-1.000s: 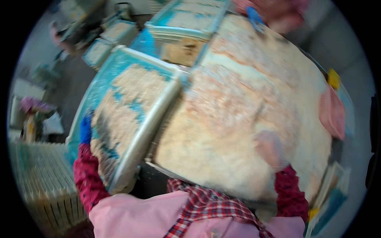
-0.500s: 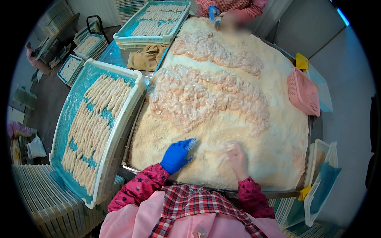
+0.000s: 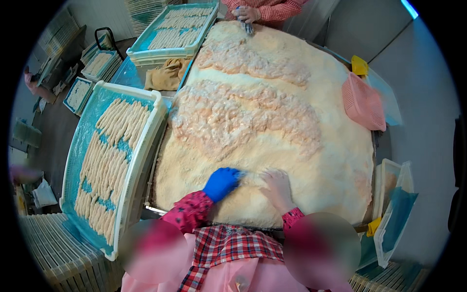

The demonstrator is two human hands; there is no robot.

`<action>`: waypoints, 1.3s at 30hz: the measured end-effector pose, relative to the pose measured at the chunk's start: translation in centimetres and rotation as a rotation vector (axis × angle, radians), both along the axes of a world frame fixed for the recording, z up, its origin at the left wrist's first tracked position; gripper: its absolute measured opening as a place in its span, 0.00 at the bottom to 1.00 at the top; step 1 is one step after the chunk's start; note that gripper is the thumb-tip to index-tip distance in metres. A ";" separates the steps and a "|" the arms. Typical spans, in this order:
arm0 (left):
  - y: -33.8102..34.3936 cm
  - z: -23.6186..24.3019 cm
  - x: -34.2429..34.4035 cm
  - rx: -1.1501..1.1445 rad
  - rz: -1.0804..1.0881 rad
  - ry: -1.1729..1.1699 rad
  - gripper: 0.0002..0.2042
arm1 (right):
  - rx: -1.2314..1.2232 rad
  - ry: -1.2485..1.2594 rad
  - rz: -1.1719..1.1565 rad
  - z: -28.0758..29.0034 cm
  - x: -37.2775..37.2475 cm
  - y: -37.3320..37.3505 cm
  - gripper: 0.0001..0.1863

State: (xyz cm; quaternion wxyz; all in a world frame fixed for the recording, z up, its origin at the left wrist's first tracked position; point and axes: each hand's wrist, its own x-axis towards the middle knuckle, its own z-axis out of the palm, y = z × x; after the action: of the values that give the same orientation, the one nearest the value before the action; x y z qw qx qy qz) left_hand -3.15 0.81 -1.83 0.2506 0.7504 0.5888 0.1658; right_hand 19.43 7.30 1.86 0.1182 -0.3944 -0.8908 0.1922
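Observation:
A wide bed of pale crumb coating covers the worktable before me. My left hand, in a blue glove, rests on the crumbs near the front edge; its crumb-dusted fingertips are smeared by motion. Just right of it, my right hand, in a pale thin glove, lies palm down on the coating with fingers stretched and apart. A pale blurred patch between the hands cannot be made out. Beyond them, a wet pinkish heap of raw meat strips spreads across the crumbs, with a second heap farther back.
At left, a white-rimmed tray holds rows of coated strips; a similar tray stands behind it, near a tan cloth. A pink basket sits at the right edge. Across the table, a co-worker's gloved hands meet.
My right hand has moved slightly left and flattened, its fingers now spread. The left has turned a little and stays low on the crumbs. The co-worker's hands have come together. The view has shifted slightly.

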 end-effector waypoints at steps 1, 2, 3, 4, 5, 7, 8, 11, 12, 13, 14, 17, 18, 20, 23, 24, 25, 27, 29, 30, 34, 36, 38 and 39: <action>-0.3 -0.1 -1.2 0.099 0.035 -0.126 0.17 | -0.014 0.002 -0.033 -0.3 1.8 0.6 0.22; -1.0 0.6 -2.4 -0.020 0.044 -0.038 0.23 | -0.017 0.037 -0.090 -1.2 3.8 0.8 0.21; -1.6 0.9 -2.7 0.058 0.064 -0.026 0.23 | -0.019 0.078 -0.152 -2.4 5.8 1.2 0.21; -2.0 1.3 -2.6 0.137 0.081 -0.003 0.24 | -0.022 0.131 -0.217 -3.2 6.9 1.2 0.20; -1.7 1.0 -1.8 0.181 0.074 -0.046 0.24 | 0.008 0.087 -0.201 -1.8 5.9 0.6 0.23; 0.3 1.4 1.3 0.153 0.057 -0.026 0.23 | 0.033 0.167 -0.188 -1.4 2.9 -0.9 0.26; 1.3 0.9 2.4 0.085 0.060 0.070 0.23 | 0.057 0.207 -0.176 -1.0 1.5 -1.1 0.28; 1.2 -1.0 3.4 -0.076 0.350 -0.756 0.17 | 0.069 0.255 -0.184 0.5 -0.3 -0.6 0.28; 1.0 -1.0 3.3 -0.265 0.403 -1.188 0.16 | 0.082 0.292 -0.221 1.0 -0.6 -0.4 0.27; 0.7 -1.0 3.3 -0.466 0.446 -1.617 0.15 | 0.042 0.401 -0.300 1.7 -1.1 0.1 0.26; -0.2 -1.7 3.5 -0.424 0.439 -1.556 0.18 | -0.007 0.510 -0.378 2.1 -1.9 0.5 0.26; -3.5 -4.7 5.0 -0.298 0.401 -1.374 0.27 | 0.020 0.462 -0.232 0.9 -6.6 -1.3 0.24; -3.6 -4.4 4.7 -0.207 0.323 -1.284 0.29 | 0.163 0.326 -0.038 1.7 -8.4 -3.0 0.25; -3.8 -1.2 3.5 0.032 0.129 -1.065 0.34 | 0.246 0.225 0.052 2.3 -8.6 -2.9 0.27; -3.0 5.6 4.6 -0.184 0.447 -1.481 0.34 | 0.082 0.381 -0.048 2.4 -8.9 -2.2 0.31; -1.9 6.4 5.8 -0.029 0.506 -1.631 0.34 | -0.021 0.531 0.070 2.9 -9.4 -2.5 0.31; 0.4 6.0 8.9 0.471 0.510 -1.776 0.36 | -0.132 0.676 0.194 3.8 -10.6 -3.3 0.32; 1.5 3.5 9.4 0.643 0.436 -2.051 0.33 | -0.278 0.821 0.240 4.6 -10.7 -2.8 0.34; -1.6 -1.1 3.1 -0.083 0.306 -2.325 0.27 | -0.081 0.597 0.055 4.2 -9.3 1.0 0.32; -2.4 -2.1 1.5 -0.462 0.226 -2.403 0.24 | 0.017 0.479 -0.030 3.8 -8.5 3.3 0.31; -4.6 3.9 -0.8 -0.540 0.710 -2.175 0.21 | 0.299 -0.085 -0.231 4.1 -6.5 10.9 0.20; -4.5 7.8 -2.4 -0.451 0.684 -2.188 0.21 | 0.409 -0.082 -0.043 0.9 -5.0 13.7 0.18; -4.4 10.3 -5.4 -0.306 0.599 -2.279 0.21 | 0.585 -0.089 0.113 -0.2 -4.1 14.8 0.14; -4.2 11.7 -7.7 -0.214 0.623 -2.259 0.20 | 0.561 -0.131 0.062 -1.3 -3.2 15.7 0.11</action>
State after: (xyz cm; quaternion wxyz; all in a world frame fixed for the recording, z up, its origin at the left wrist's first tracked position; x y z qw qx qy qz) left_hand -10.80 -3.35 9.89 0.6408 -0.0237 0.2015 0.7404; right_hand 16.21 22.99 0.52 0.1592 -0.3306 -0.9265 -0.0840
